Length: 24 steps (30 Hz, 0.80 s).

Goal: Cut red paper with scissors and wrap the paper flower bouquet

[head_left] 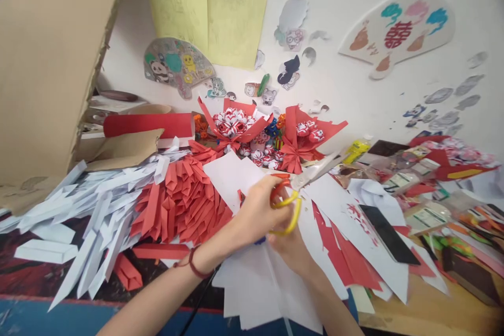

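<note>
A pair of scissors [299,184] with yellow and red handles is up at my hands, its blades slightly open and pointing to the upper right. My left hand [262,207] is closed, with its fingers around the handles. Close beneath it is my right hand [289,247], next to the lower yellow loop; its fingers are partly hidden. Small blue and red bits of something [260,240] peek out beside the left hand, too covered to name. White paper sheets [252,294] lie below both hands.
Folded white paper strips [106,205] and folded red paper pieces [181,199] are heaped to the left. Red-wrapped paper bouquets [236,123] stand against the wall. On the right are a black phone [389,233], red sheets [350,257] and a yellow bottle [357,149]. Cardboard [51,63] rises at left.
</note>
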Motion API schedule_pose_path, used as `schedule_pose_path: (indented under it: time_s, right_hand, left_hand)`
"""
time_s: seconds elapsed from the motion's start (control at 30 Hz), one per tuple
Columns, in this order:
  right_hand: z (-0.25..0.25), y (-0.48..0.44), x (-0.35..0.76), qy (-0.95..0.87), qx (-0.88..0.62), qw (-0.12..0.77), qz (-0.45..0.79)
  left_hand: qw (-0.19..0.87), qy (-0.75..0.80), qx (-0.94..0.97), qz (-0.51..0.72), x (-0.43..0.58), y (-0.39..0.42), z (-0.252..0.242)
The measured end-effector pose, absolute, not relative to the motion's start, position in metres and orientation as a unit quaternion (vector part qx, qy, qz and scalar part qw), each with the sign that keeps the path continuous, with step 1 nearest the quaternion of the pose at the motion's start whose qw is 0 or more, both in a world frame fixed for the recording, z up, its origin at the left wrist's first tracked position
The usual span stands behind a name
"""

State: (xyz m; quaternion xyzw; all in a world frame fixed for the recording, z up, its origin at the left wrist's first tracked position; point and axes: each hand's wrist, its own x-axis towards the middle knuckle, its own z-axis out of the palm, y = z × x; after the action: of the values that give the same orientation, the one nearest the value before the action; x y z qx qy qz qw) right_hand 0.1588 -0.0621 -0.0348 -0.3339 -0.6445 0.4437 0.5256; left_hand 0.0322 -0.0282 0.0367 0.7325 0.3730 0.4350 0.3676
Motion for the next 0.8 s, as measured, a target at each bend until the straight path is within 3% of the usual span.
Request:
schedule_pose_path:
  time_s: [0.23,0.53,0.67,0.8]
  right_hand:
    - [-0.04,-0.065,0.167,-0.543,-0.248,0.61,0.521]
    - [-0.029,-0.07,0.174,-0.511,-0.293,0.599,0.543]
    - [-0.036,-0.065,0.18,-0.487,-0.318,0.633,0.511]
    - [-0.042,-0.059,0.185,-0.435,-0.36,0.694,0.447]
  left_hand:
    - [0.422,0.281,0.754,0.417,0.038,-0.039,0.046]
    - [0.177,0.328,0.867,0.331,0.034,-0.031,0.061]
    - [0.107,0.482,0.761,0.421,0.021,-0.048,0.076]
    - [0.008,0.631,0.715,0.3,0.0,-0.081,0.067]
